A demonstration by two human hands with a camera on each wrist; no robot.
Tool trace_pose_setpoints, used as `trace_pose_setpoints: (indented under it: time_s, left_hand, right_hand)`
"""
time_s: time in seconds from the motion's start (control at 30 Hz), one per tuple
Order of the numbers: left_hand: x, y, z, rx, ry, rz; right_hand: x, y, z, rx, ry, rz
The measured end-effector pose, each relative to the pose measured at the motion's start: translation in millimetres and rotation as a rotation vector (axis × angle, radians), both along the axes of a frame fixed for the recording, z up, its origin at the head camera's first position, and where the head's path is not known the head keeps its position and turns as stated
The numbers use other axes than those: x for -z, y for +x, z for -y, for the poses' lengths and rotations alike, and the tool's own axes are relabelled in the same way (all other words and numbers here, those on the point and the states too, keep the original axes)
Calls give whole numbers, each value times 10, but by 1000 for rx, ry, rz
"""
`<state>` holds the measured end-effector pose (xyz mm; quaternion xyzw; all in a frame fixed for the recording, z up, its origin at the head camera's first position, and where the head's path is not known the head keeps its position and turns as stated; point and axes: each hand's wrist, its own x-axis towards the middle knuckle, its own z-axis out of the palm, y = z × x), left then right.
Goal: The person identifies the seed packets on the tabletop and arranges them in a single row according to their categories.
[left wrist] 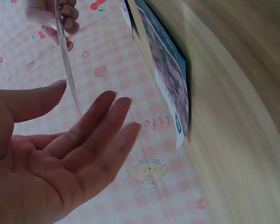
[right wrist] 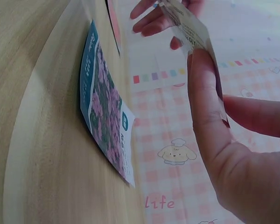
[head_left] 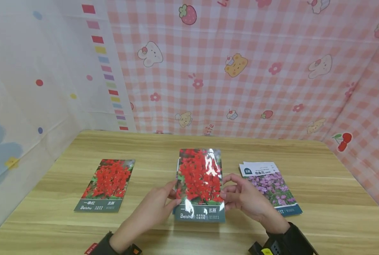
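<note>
A glossy seed packet (head_left: 199, 177) with red flowers is held upright above the middle of the table. My right hand (head_left: 246, 199) pinches its right edge between thumb and fingers; the right wrist view shows the printed back of this packet (right wrist: 193, 30). At the opposite edge is my left hand (head_left: 152, 201), its thumb and fingers spread around that side without a visible pinch in the left wrist view. Below the held packet, a purple-flowered seed packet (right wrist: 105, 105) lies on the table, mostly covered in the head view.
Another red-flowered packet (head_left: 110, 182) lies at the left of the wooden table (head_left: 151, 148). To the right, purple-flowered packets (head_left: 270, 187) overlap in a small pile. A pink checked cloth (head_left: 208, 88) hangs behind, with a white cloth (head_left: 42, 99) on the left.
</note>
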<state>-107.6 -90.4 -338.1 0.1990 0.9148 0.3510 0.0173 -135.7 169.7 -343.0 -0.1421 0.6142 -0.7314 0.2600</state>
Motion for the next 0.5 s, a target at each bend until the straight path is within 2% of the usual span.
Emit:
trace_pose_setpoints:
  time_s: [0.27,0.5]
  left_hand:
    - [-27,-4,-25,-45,135,57]
    - [-55,-27,-27,-136,211,100]
  right_hand:
    - [-1,3,17,10,1,9]
    - [-1,14,45,24,4,32]
